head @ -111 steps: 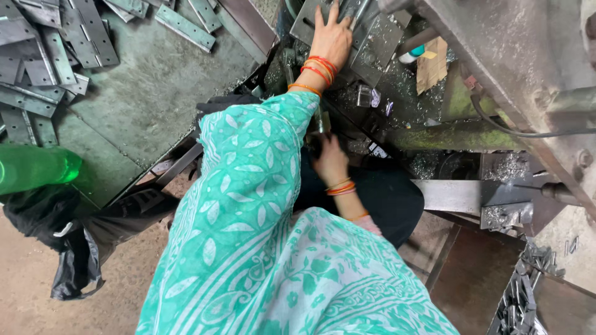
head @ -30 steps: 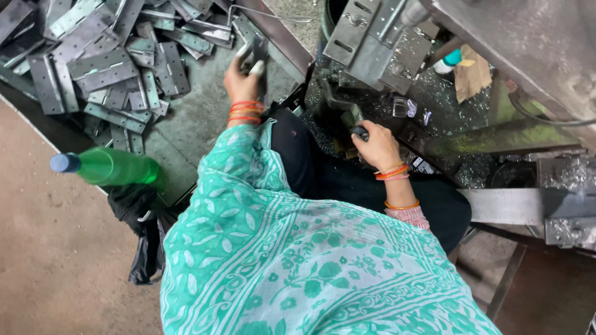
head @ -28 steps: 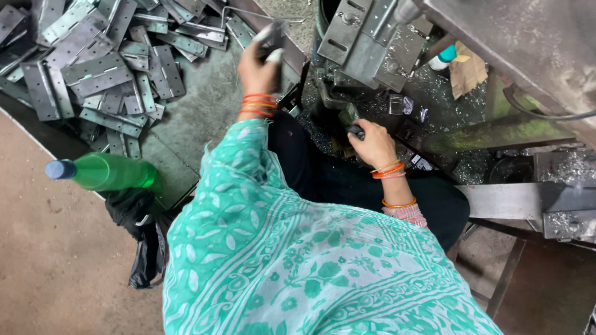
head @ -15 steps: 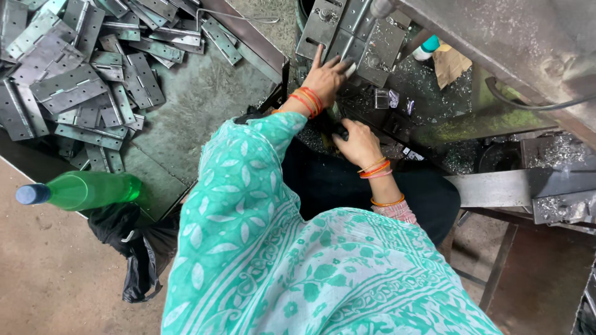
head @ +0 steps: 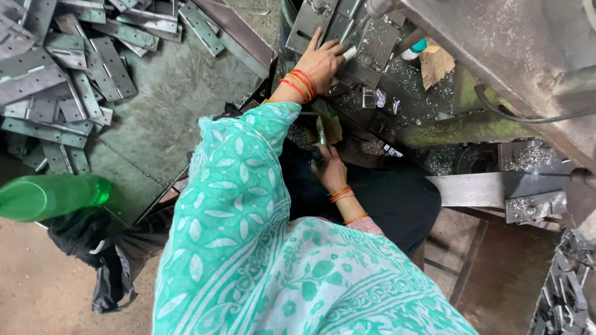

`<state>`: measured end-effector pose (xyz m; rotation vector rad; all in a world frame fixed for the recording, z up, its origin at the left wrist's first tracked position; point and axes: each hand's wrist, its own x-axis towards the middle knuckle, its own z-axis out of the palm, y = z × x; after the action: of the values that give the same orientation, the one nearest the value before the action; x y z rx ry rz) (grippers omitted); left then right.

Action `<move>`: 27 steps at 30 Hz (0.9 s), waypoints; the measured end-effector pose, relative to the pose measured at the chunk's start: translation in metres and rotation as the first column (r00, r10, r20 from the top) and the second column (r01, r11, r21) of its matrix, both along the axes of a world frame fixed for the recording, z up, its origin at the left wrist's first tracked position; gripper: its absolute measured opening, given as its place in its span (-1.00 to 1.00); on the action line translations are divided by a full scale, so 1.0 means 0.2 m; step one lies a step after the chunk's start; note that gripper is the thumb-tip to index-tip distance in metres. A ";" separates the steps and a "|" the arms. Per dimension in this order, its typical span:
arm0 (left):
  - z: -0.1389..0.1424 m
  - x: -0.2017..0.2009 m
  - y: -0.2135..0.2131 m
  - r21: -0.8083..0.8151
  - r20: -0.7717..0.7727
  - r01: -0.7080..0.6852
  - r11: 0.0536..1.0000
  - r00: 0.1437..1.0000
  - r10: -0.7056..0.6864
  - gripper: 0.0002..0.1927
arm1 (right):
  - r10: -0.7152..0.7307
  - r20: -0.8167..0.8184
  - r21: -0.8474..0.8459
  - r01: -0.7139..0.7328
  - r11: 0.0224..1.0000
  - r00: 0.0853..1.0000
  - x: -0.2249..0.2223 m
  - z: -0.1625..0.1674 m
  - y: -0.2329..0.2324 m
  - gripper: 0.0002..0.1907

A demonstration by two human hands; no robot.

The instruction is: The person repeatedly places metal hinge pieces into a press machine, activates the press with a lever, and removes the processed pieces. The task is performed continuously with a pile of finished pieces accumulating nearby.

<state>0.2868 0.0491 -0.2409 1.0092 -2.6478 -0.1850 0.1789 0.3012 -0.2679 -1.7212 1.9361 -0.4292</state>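
My left hand (head: 323, 61) reaches up to the machine's fixture and grips the edge of a grey metal plate (head: 371, 44) lying there among other flat steel blocks. Orange bangles ring the wrist, and a turquoise patterned sleeve covers the arm. Lower down, my right hand (head: 330, 172) is closed around a dark upright lever handle (head: 320, 133) in front of the machine. It wears orange bangles too.
A heap of grey hinge plates (head: 68, 68) lies on a green-grey metal sheet (head: 167, 105) at the upper left. A green plastic bottle (head: 49, 196) and a black bag (head: 93, 254) are at the left. Metal shavings (head: 528, 158) cover the machine bed; small parts (head: 565, 291) are piled lower right.
My left hand lifted a plate from the heap at the left and carried it right to the machine fixture. My right hand stayed at the lever, sliding slightly lower.
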 end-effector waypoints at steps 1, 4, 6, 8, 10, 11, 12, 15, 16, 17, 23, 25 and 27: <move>-0.01 0.00 0.01 -0.046 -0.006 -0.031 0.998 1.000 0.030 -0.30 | 0.017 -0.005 -0.032 -0.017 0.999 1.000 0.02 -0.02 0.02 -0.43; -0.02 0.00 0.07 -0.130 -0.004 -0.196 0.972 0.980 0.197 -0.43 | 0.072 0.010 -0.087 -0.071 0.994 0.997 0.01 -0.04 0.04 -0.44; -0.02 0.00 0.10 -0.068 0.050 -0.241 0.968 0.968 0.245 -0.52 | 0.104 0.009 -0.080 -0.103 0.991 0.995 -0.04 0.01 0.00 -0.43; -0.02 -0.01 0.11 -0.080 0.058 -0.298 0.951 0.951 0.303 -0.57 | 0.132 -0.073 -0.070 -0.137 0.988 0.989 -0.10 0.09 -0.07 -0.44; -0.03 -0.04 0.09 -0.125 0.016 -0.319 0.940 0.946 0.323 -0.63 | 0.142 -0.126 -0.030 -0.146 0.989 0.982 -0.15 0.16 -0.13 -0.47; -0.03 -0.05 0.08 -0.113 0.010 -0.329 0.938 0.943 0.332 -0.64 | 0.147 -0.136 -0.015 -0.151 0.988 0.980 -0.17 0.19 -0.17 -0.50; -0.03 -0.06 0.06 -0.104 0.000 -0.338 0.935 0.940 0.340 -0.64 | 0.151 -0.149 -0.004 -0.153 0.988 0.977 -0.17 0.20 -0.19 -0.52; -0.03 -0.10 0.00 -0.119 -0.048 -0.378 0.918 0.926 0.375 -0.62 | 0.147 -0.221 0.014 -0.147 0.989 0.964 -0.11 0.15 -0.17 -0.49; -0.02 -0.11 -0.01 -0.128 -0.067 -0.396 0.909 0.918 0.391 -0.60 | 0.130 -0.211 -0.036 -0.140 0.989 0.969 -0.07 0.11 -0.14 -0.48; -0.02 -0.11 -0.02 -0.151 -0.084 -0.401 0.904 0.916 0.392 -0.60 | 0.114 -0.196 -0.083 -0.132 0.988 0.974 -0.02 0.06 -0.09 -0.46; -0.03 -0.09 0.02 -0.126 -0.037 -0.380 0.917 0.925 0.378 -0.67 | 0.079 -0.054 -0.035 -0.081 0.996 0.995 0.03 -0.07 0.01 -0.47; -0.03 -0.09 0.03 -0.202 -0.060 -0.407 0.891 0.913 0.403 -0.70 | 0.103 -0.123 -0.009 -0.105 0.994 0.987 -0.05 -0.03 -0.04 -0.46; -0.02 -0.10 0.02 -0.127 -0.079 -0.395 0.910 0.918 0.388 -0.72 | 0.147 -0.196 0.029 -0.144 0.989 0.970 -0.11 0.06 -0.09 -0.43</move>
<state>0.2669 0.0539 -0.2458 1.4353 -2.3116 0.0636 0.1566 0.2829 -0.2567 -1.9443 1.9230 -0.1959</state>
